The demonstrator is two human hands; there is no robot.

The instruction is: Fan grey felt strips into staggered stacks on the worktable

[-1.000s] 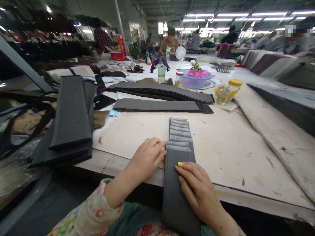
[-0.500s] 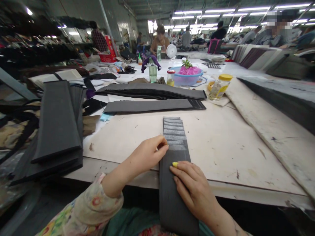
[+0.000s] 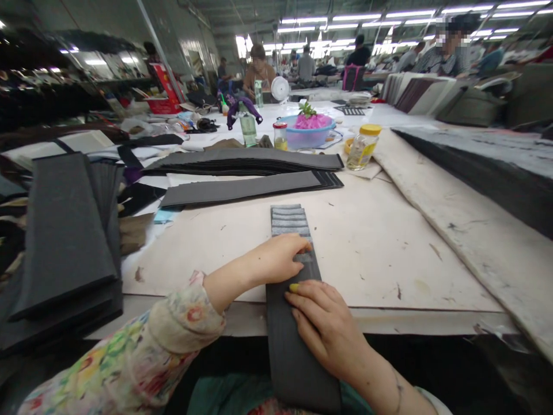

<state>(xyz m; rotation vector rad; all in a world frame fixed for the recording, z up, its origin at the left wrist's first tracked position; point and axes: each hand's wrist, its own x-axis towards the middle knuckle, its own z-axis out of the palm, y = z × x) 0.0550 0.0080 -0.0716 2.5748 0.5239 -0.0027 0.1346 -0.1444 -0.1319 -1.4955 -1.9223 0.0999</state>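
On my feed the left hand point(image 3: 280, 257) has just shifted: half a second ago its fingertips were at the left side of the stack of dark strips point(image 3: 280, 337), and now it reaches across the top, over the nearer of the pale bands point(image 3: 288, 218). I read that as the handling having moved from the side of the strips onto their stepped ends. Its fingers are curled, the thumb a little apart; I can't tell whether they pinch anything. The right hand point(image 3: 325, 323) has stayed on the top strip, fingers stretched out flat and gripping nothing I can see, a yellow cover point(image 3: 294, 287) on one fingertip. The stack lies with its fanned far end on the desk point(image 3: 367, 248) and its near end out past the edge, over the lap.

My view has swung right, so everything sits further left. Beyond the stack lie the near pile point(image 3: 242, 189) and the far pile point(image 3: 246, 158), both crosswise, then a yellow-lidded jar point(image 3: 363, 148) and a blue bowl point(image 3: 310, 135). Dark panels point(image 3: 64, 225) are heaped at the left, and a pale slab point(image 3: 458, 230) flanks the right, well apart from the hands. What blocks me most is the left hand itself, hiding some bands
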